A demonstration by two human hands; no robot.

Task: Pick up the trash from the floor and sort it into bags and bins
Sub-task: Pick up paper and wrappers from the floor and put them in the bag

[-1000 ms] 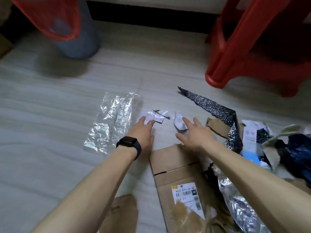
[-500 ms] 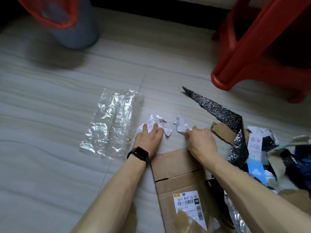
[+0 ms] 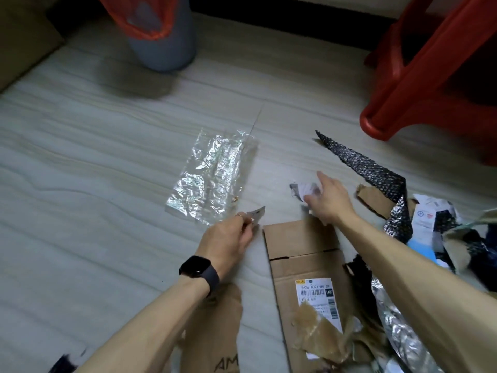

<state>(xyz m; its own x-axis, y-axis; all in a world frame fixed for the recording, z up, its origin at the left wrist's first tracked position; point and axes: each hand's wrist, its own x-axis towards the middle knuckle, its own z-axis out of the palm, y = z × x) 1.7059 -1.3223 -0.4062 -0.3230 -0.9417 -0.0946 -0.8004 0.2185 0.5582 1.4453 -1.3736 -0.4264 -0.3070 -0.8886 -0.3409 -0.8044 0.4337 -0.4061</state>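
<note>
In the head view, the person's left hand (image 3: 228,238) hovers low over the pale floor (image 3: 80,184) and pinches a small paper scrap (image 3: 256,215) between thumb and curled fingers. The scrap sticks up past the fingertips, just beside the near corner of a clear plastic wrapper (image 3: 212,179) that lies flat on the floor. A dark watch (image 3: 200,267) sits on the left wrist, and a brown paper bag (image 3: 215,332) lies under that forearm.

The right hand (image 3: 329,200) reaches forward with its fingers spread, over a second crumpled paper scrap (image 3: 304,189). The hand is blurred, so it is not clear whether it grips this scrap or only touches it.

Between the two arms lies a flattened cardboard box (image 3: 304,254) with a white shipping label (image 3: 317,294). To the right, a black strip of bubble wrap (image 3: 368,168) runs towards a pile of torn paper and packaging (image 3: 435,219), with crinkled silver foil (image 3: 403,340) near the right forearm.

Further back, well apart from the hands, stands a grey bin (image 3: 164,44) lined with a red bag (image 3: 145,17). A red plastic stool (image 3: 430,76) stands at the upper right.
</note>
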